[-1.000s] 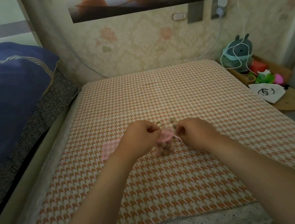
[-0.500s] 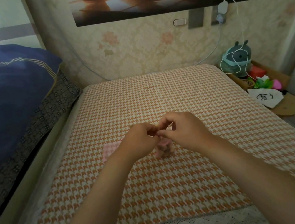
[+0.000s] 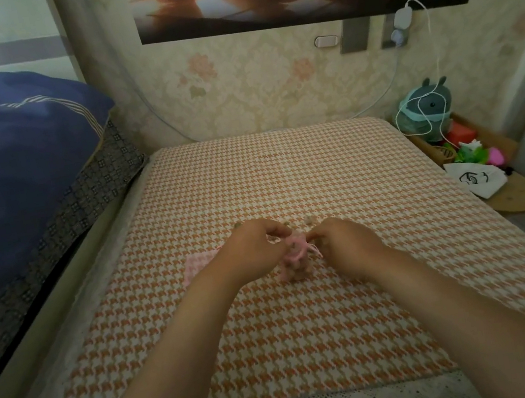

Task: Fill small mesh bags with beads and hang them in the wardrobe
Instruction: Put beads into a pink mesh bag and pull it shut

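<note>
Beads [image 3: 296, 273] fill the pink mesh bag [image 3: 296, 252] on the houndstooth cloth [image 3: 251, 183], directly between the left hand [image 3: 256, 252] and right hand [image 3: 345, 244], whose fingertips pinch its top.

left forearm [image 3: 174, 345]: bare | right forearm [image 3: 445, 300]: bare | left grip [image 3: 256, 252], right grip [image 3: 349, 247]: bare

The filled bag [image 3: 294, 263] is sitting on the cloth [image 3: 313, 346] between your left hand [image 3: 256, 252] and right hand [image 3: 345, 244]; a second bag [image 3: 196, 265] is lying left of it, beads [image 3: 308, 219] behind.

Ahead, houndstooth cloth [image 3: 285, 177] lies open; blue bedding [image 3: 6, 172] left, toys [image 3: 427, 112] right.
</note>
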Tool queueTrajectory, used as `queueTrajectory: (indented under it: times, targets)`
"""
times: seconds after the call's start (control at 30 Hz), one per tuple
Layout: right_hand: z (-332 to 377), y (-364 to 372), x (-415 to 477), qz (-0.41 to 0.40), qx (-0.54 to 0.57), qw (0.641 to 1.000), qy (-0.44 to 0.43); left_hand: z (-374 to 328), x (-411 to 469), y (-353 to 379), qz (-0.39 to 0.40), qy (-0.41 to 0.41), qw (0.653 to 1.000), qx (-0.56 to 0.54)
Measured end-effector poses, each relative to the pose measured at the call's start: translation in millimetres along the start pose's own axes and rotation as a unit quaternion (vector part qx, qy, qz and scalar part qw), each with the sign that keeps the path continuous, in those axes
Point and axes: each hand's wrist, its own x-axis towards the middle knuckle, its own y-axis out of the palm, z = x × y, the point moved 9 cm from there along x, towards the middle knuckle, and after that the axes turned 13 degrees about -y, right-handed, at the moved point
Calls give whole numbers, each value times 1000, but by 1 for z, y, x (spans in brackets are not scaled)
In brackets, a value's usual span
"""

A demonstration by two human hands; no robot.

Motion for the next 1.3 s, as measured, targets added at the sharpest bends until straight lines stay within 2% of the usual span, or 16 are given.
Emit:
queueTrajectory:
  times: [0.27, 0.37, 0.47, 0.53, 0.7, 0.83, 0.93, 1.07, 1.3]
  targets:
    - [-11, 0, 2, -50, 94, 994, 29, 2, 3, 0, 9, -3, 1000, -1]
    - [-8, -20, 1, -112, 115, 987, 24, 1, 4, 0, 9, -1, 1000, 3]
    - [4, -43, 0, -182, 184, 966, 4, -1, 4, 1, 8, 3, 1000, 11]
    - [19, -53, -1, -197, 213, 957, -19, -2, 3, 1, 6, 7, 1000, 7]
    - [41, -48, -2, -147, 220, 963, -50, -4, -3, 1, 9, 20, 1000, -5]
    - [42, -47, -4, -137, 225, 963, -62, -2, -5, -2, 4, 14, 1000, -10]
    - [40, -47, -3, -128, 171, 975, -62, -1, -5, -2, 0, 19, 1000, -4]
    - [39, -41, -4, -70, 112, 988, -78, 5, 1, -4, 1, 11, 999, -33]
    - [33, -40, -5, -70, 74, 991, -85, 22, 17, -16, -71, -8, 996, -53]
